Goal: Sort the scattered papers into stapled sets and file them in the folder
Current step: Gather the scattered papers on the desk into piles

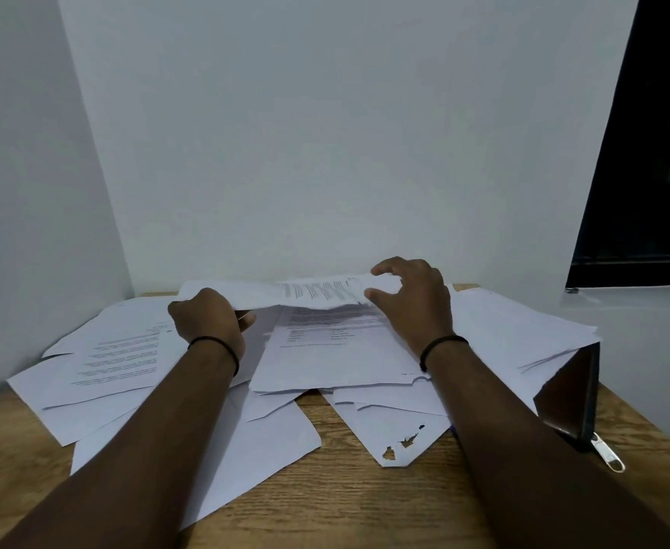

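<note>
Papers (pixel 175 362) are spread loose and overlapping across the wooden worktop (pixel 349 505), from the far left corner to the right edge. Printed text is seen on several; others show blank. One sheet near centre-right (pixel 400 441) has ragged holes torn at its near corner.

A single printed sheet (pixel 286 293) is held up off the pile at the far side, between both hands, sagging in the middle. Left hand (pixel 208 320) is closed on the sheet's left end, fingers curled under the edge, thumb side toward centre. Right hand (pixel 412 299) is partly open at the sheet's right end: thumb and forefinger are pinched on the far right corner, remaining fingers are spread and curved above the paper. A thin black band (pixel 216 344) is worn on the left wrist, and another black band (pixel 436 346) on the right wrist.

Directly below the lifted sheet a printed page (pixel 325 350) lies flat on top of the central stack.

Folder (pixel 571 394), dark with a zip edge, is lying at the right side of the worktop, mostly covered by white sheets (pixel 515 330) draped over its top. Its metal zip pull (pixel 608 453) is resting on the wood at the near right corner of the folder.

Pale walls (pixel 325 132) enclose the worktop at left and far sides. A dark window (pixel 650 152) is seen at far right.
</note>
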